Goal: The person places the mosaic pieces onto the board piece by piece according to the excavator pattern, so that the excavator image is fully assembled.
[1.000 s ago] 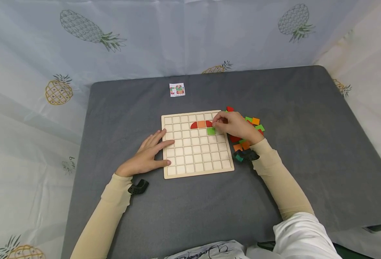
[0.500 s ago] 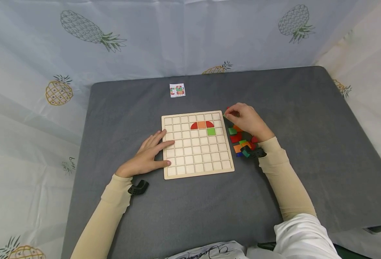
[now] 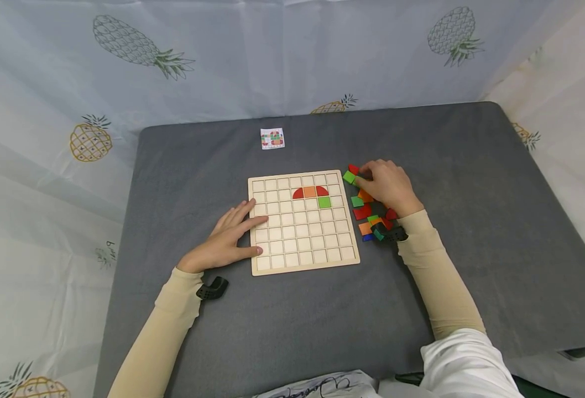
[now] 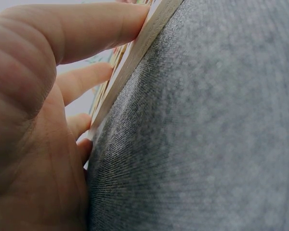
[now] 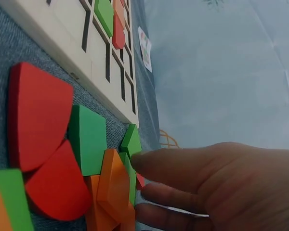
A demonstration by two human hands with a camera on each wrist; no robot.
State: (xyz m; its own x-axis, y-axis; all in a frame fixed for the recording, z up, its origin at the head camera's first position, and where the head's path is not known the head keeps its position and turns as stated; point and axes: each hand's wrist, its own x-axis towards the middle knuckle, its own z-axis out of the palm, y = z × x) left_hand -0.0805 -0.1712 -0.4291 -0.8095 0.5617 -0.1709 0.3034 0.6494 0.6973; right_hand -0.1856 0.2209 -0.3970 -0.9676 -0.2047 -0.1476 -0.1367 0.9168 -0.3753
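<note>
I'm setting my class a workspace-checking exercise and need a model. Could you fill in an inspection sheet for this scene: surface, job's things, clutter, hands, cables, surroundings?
Surface: dark grey tablecloth, looks flat.
Job's things: gridded wooden board holding two red quarter-circle pieces, an orange square and a green square; printed pattern card beyond it; loose pieces heaped to its right, some overlapping.
Clutter: nothing seen besides that heap.
Hands: left hand spread, touching the board's left edge; right hand at the heap's far end, grip unclear. Black wrist-worn devices on both.
Cables: nothing seen.
Surroundings: pineapple-print curtain behind and at both sides.
</note>
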